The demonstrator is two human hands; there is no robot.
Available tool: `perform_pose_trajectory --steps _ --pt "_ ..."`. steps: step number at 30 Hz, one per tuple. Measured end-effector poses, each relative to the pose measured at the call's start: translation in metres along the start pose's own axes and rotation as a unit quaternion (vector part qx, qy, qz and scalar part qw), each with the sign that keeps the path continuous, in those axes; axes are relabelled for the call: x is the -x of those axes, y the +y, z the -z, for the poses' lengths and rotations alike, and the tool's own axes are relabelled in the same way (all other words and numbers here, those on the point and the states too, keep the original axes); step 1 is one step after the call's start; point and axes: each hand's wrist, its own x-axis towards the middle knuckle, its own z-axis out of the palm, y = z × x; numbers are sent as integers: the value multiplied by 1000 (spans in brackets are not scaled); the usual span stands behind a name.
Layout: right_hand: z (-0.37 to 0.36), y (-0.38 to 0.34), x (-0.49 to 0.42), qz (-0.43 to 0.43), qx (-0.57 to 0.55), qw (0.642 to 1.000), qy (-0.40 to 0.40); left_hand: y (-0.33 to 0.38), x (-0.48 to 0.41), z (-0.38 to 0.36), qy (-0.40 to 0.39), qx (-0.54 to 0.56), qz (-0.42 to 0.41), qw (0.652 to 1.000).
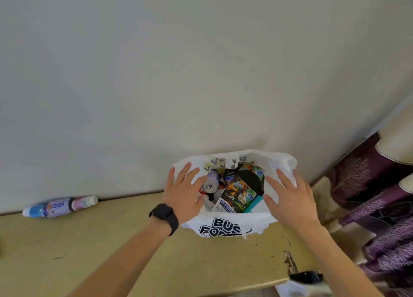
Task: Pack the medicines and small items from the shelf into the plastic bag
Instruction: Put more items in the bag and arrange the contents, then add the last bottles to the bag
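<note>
Flanking the plastic bag point(275, 162), left hand point(183, 193), right hand point(288, 199), both splayed

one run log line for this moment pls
left hand: open, at white plastic bag left rim | right hand: open, at right rim | blue-white plastic bottle: lying on tan shelf, unpacked

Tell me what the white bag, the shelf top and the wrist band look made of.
Bag: thin white plastic film, crumpled with a ragged rim. Shelf top: probably laminated board, matte tan, chipped dark near its right edge. Wrist band: matte black, likely rubber or silicone.
</note>
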Motion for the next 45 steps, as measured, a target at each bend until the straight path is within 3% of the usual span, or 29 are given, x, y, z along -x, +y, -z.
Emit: perform_pose_trajectory --steps 2,4,7,10,17,23,28,37,42,45 --pt "-12 -20 28 45 -108 986 123 4 30 -6 120 87 23 989" --pt "-30 -43 53 89 -225 949 204 4 60 -13 186 153 89 966" --pt "-52 -86 88 148 -333 911 192 -3 106 -34 186 202 221 936" --pt "-76 -132 116 216 -378 895 92 -21 151 -65 94 208 300 926" --pt "-129 -233 139 386 -260 871 -159 -73 254 -96 -97 184 437 875" --pt "-150 -322 124 455 -153 839 -257 -135 324 -109 -169 194 512 820" --pt "-153 -411 90 451 -105 838 -288 -221 352 -124 -219 213 523 796" --pt "-167 -597 11 384 -42 886 -257 -385 378 -152 -236 219 512 796" --pt "-187 -686 -33 363 0 900 -241 -429 402 -174 -293 247 509 771" --pt "-201 -722 -49 364 12 901 -236 -433 413 -181 -304 253 485 780"
